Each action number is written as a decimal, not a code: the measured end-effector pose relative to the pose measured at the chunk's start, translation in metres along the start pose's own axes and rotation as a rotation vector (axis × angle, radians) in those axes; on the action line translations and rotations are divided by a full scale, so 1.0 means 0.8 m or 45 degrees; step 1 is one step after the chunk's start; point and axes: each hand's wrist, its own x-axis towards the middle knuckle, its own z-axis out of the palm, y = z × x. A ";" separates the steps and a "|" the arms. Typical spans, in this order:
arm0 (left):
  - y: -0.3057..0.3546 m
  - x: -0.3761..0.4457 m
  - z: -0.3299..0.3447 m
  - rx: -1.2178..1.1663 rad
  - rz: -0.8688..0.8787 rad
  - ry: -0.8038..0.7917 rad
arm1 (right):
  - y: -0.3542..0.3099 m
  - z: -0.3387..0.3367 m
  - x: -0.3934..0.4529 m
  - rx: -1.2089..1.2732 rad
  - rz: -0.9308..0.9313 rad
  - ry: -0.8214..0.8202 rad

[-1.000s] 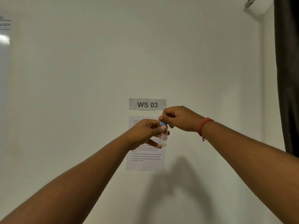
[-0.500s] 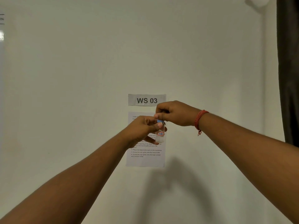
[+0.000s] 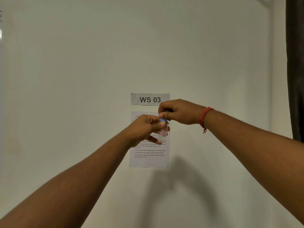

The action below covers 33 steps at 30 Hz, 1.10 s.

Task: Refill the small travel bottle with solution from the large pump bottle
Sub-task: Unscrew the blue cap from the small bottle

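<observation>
We hold the small travel bottle [image 3: 162, 134] upright in the air in front of a plain pale wall [image 3: 82, 79], with both arms stretched forward. Our left hand [image 3: 144, 127] has its fingers curled around the clear body of the bottle, thumb pressed near the neck. Our right hand [image 3: 179, 111] comes in from above, its fingers pinching the blue cap [image 3: 163, 120] on top. A red thread bracelet [image 3: 204, 118] circles the right wrist. The bottle bears a small red-framed label whose writing we cannot read for certain.

Behind the hands, a sign reading "WS 03" [image 3: 150, 99] is fixed to the wall, with a printed instruction sheet [image 3: 148, 159] just below it. A dark curtain [image 3: 295, 63] hangs at the right edge. Our arms cast a soft shadow [image 3: 181, 186] on the wall beneath the sheet.
</observation>
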 end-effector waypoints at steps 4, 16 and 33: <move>-0.001 -0.002 -0.001 0.003 -0.023 -0.016 | 0.001 -0.003 -0.002 0.031 0.042 -0.033; -0.004 -0.005 -0.001 0.019 -0.035 0.002 | -0.002 -0.008 0.001 0.097 0.028 -0.008; -0.011 -0.007 -0.004 0.028 -0.036 0.021 | -0.003 -0.005 0.004 0.158 0.019 -0.012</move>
